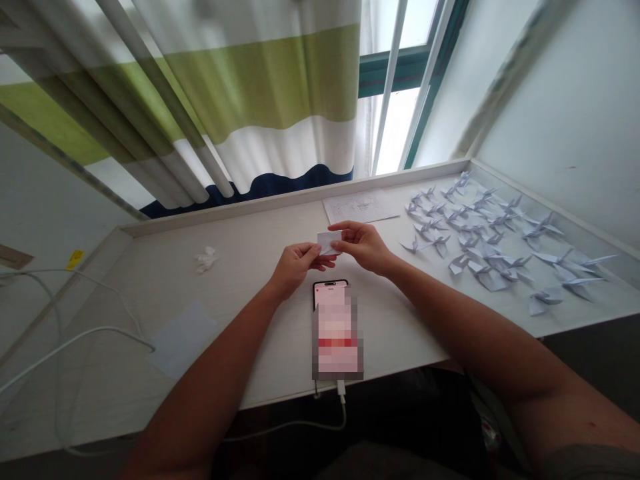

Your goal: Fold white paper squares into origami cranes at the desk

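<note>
A small folded piece of white paper [327, 243] is held up between my two hands, above the white table [270, 257]. My left hand [296, 267] pinches its lower left side between thumb and fingers. From the other side my right hand [363, 247] grips the right edge, thumb in front and index finger along the top. Just below the hands lies a phone [337, 333] with a lit, partly blurred screen. Many folded paper cranes [483, 250] stand grouped to the right of my right hand.
A printed sheet [360, 207] lies behind my hands. Crumpled tissue [205, 260] and a flat white paper sheet [184, 340] are on the left. A white cable [100, 330] crosses the left side; another charging cable [342, 393] joins the phone's lower end. A raised rim [240, 200] runs along the back.
</note>
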`<state>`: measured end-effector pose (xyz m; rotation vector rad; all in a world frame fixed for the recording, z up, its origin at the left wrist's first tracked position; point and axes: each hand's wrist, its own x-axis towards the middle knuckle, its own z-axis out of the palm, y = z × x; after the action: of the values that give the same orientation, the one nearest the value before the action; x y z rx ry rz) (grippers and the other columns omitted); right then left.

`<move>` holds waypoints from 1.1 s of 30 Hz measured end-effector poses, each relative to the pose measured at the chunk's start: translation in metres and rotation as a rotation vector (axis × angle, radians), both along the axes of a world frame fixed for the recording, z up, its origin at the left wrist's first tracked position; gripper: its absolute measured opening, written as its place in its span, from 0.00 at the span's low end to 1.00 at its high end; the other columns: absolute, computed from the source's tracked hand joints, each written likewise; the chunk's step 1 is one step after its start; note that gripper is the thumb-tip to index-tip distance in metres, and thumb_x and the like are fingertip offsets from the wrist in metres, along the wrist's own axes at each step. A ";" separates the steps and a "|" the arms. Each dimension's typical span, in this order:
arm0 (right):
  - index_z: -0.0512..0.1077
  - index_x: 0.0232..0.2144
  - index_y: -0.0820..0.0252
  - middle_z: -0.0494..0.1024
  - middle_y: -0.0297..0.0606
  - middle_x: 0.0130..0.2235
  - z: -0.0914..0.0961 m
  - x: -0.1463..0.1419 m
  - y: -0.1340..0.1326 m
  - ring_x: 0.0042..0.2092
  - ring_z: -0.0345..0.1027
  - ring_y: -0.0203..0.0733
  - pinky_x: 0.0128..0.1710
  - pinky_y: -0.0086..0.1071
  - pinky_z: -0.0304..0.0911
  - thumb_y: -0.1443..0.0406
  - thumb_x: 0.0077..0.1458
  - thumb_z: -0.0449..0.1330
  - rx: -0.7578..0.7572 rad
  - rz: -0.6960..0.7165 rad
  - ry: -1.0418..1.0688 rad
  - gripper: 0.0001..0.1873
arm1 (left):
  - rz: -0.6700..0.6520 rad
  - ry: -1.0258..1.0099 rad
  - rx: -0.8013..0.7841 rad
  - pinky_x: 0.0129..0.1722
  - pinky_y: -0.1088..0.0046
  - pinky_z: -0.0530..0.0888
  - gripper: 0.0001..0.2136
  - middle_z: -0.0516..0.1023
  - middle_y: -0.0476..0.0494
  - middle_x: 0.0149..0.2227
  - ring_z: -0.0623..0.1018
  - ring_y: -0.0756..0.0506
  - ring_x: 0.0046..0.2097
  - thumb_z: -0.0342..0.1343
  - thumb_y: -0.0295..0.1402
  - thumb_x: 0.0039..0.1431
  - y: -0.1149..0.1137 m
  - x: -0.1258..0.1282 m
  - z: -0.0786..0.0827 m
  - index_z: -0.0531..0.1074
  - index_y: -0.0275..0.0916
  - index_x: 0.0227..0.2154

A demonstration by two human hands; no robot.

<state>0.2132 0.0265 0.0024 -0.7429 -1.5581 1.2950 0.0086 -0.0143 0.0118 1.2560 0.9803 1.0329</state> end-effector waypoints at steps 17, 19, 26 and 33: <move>0.80 0.48 0.60 0.75 0.27 0.26 -0.003 -0.002 0.001 0.29 0.70 0.35 0.32 0.33 0.70 0.56 0.54 0.74 0.039 -0.026 0.006 0.23 | -0.005 0.033 0.051 0.39 0.66 0.78 0.16 0.89 0.34 0.41 0.85 0.44 0.36 0.72 0.44 0.57 -0.003 0.001 0.006 0.85 0.34 0.38; 0.79 0.49 0.60 0.75 0.27 0.27 -0.003 -0.002 0.001 0.29 0.71 0.35 0.33 0.34 0.71 0.56 0.55 0.74 0.046 -0.020 -0.001 0.22 | -0.001 0.039 0.051 0.39 0.67 0.78 0.15 0.89 0.35 0.40 0.85 0.44 0.36 0.73 0.43 0.56 -0.003 0.000 0.007 0.85 0.34 0.38; 0.82 0.50 0.56 0.83 0.39 0.44 -0.001 0.002 0.000 0.42 0.76 0.41 0.42 0.37 0.73 0.64 0.59 0.67 0.250 -0.025 -0.188 0.16 | -0.069 0.101 0.044 0.37 0.67 0.76 0.14 0.86 0.39 0.32 0.82 0.46 0.33 0.72 0.43 0.56 0.000 -0.004 0.006 0.82 0.35 0.31; 0.84 0.48 0.51 0.82 0.40 0.46 0.001 0.005 0.000 0.46 0.76 0.43 0.47 0.41 0.74 0.60 0.64 0.66 0.380 -0.024 -0.257 0.12 | -0.113 0.188 0.066 0.37 0.68 0.76 0.19 0.85 0.39 0.30 0.81 0.47 0.32 0.67 0.49 0.62 0.001 -0.006 0.002 0.81 0.35 0.33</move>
<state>0.2182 0.0260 0.0034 -0.6982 -1.9254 0.8702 0.0023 -0.0135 0.0136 1.4667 1.0115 0.8775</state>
